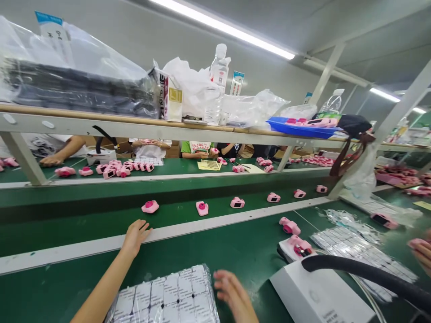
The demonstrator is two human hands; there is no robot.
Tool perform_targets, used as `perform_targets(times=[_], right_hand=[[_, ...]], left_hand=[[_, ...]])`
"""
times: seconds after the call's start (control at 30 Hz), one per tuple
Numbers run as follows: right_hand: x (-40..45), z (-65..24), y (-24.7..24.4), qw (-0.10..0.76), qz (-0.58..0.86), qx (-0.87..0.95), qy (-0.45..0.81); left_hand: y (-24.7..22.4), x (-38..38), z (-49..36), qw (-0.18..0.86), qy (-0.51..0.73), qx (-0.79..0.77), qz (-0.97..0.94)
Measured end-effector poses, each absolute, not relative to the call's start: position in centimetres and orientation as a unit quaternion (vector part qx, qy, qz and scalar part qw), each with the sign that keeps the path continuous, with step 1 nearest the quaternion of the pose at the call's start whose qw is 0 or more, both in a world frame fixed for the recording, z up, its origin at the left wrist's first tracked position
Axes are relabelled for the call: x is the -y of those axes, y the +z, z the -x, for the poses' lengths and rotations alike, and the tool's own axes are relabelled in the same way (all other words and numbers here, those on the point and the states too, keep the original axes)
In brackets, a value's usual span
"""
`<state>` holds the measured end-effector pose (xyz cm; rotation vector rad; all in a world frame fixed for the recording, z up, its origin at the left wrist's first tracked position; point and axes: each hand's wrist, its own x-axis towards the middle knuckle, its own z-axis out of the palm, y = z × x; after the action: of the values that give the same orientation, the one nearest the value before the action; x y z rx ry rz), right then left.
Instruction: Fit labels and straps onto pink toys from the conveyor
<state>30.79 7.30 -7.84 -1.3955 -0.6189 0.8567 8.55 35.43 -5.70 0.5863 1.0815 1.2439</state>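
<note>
My left hand reaches over the white rail at the belt's near edge, fingers spread and nothing in it. Just beyond its fingertips a pink toy camera lies on the green belt. To the right on the belt sits another pink camera, lens up, with several more in a row farther right. My right hand, slightly blurred, is held empty with fingers apart beside a plastic-wrapped stack of white printed pieces on the near green table.
A white box device with a black hose stands at right, pink cameras behind it. Wrapped white sheets lie farther right, near another person's hand. A shelf crosses above the belt; people sit beyond.
</note>
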Motion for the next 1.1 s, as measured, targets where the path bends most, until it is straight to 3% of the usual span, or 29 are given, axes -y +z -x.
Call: perform_targets(times=[0.3, 0.5, 0.7, 0.9, 1.0, 1.1], right_hand=[[-26.7, -43.7, -8.1, 0.574, 0.776, 0.255, 0.053], [-31.8, -49.8, -8.3, 0.516, 0.831, 0.208, -0.018], [-33.0, -51.2, -8.8, 0.511, 0.825, 0.242, 0.024], [-31.7, -45.2, -6.2, 0.589, 0.774, 0.218, 0.082], [-27.9, -37.6, -4.9, 0.629, 0.706, 0.261, 0.196], [-20.5, -29.3, -3.5, 0.601, 0.614, 0.347, 0.376]], left_hand=[[-10.0, -30.1, -3.7, 0.585, 0.483, -0.456, -0.465], [-10.3, -30.1, -4.2, 0.530, 0.457, -0.465, -0.543], [-10.9, -30.1, -4.2, 0.513, 0.437, -0.460, -0.578], [-10.7, -30.4, -4.0, 0.502, 0.434, -0.455, -0.594], [-7.9, -28.2, -3.5, 0.490, 0.417, -0.431, -0.633], [-3.5, -22.8, -3.3, 0.497, 0.359, -0.373, -0.697]])
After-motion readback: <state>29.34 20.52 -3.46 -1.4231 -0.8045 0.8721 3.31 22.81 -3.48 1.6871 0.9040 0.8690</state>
